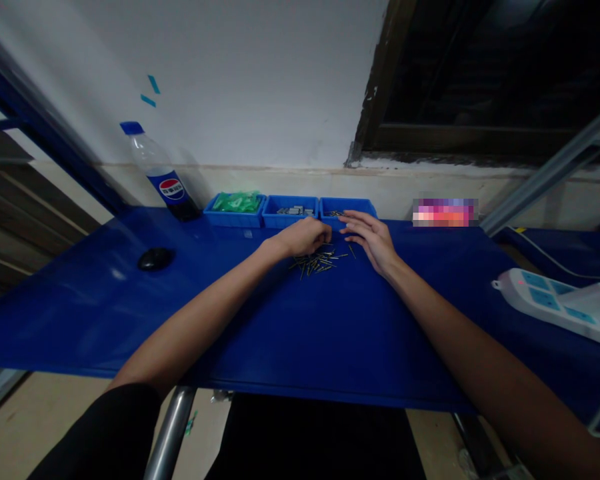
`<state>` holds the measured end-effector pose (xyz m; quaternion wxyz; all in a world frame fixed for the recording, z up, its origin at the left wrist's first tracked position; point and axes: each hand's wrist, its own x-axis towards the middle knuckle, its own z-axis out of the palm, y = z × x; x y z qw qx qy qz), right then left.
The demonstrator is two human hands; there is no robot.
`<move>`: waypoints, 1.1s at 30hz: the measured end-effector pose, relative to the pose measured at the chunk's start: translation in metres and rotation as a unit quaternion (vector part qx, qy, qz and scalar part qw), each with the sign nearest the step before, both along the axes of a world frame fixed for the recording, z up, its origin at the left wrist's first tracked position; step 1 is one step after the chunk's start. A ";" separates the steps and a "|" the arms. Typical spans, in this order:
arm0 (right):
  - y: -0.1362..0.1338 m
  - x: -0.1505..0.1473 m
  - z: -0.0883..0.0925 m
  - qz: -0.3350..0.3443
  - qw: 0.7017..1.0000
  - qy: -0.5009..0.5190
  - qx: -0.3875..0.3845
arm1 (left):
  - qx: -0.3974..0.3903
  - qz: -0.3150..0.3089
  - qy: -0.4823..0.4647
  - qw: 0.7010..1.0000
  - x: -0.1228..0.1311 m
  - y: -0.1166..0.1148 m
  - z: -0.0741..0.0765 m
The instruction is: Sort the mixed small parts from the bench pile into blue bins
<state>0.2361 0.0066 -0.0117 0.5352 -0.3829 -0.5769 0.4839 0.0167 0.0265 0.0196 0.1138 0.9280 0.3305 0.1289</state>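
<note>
A loose pile of thin, brass-coloured metal pins (313,265) lies on the blue tabletop (300,333). Right above the pile's far side, my left hand (306,236) is closed with its fingertips curled together; anything held there is too small to make out. My right hand (371,241) is open, fingers stretched out towards the left, in front of the right blue bin (355,205). A single pin (351,251) lies apart from the pile, just left of that hand. Small metal pieces (336,213) show inside the right bin, partly hidden by my fingers.
Beside the right bin stand a middle blue bin (280,217) with grey metal pieces and a left blue bin (223,219) with green plastic packets. A cola bottle (167,180) and a black mouse (155,259) are at left. A power strip (545,297) lies at right.
</note>
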 end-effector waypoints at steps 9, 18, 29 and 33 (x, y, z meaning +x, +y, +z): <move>0.002 -0.002 -0.004 -0.021 0.998 -0.059 0.009 | -0.053 0.025 -0.215 0.975 -0.003 0.003 0.013; 0.000 -0.006 -0.007 0.026 0.998 0.022 -0.051 | -0.071 0.034 -0.234 0.969 0.000 0.001 0.013; -0.001 -0.002 0.001 -0.013 1.000 0.014 0.008 | -0.018 -0.017 0.003 1.000 -0.002 0.005 -0.005; 0.000 0.000 -0.001 -0.010 1.000 0.013 0.005 | -0.007 -0.028 0.014 0.999 0.004 0.002 -0.008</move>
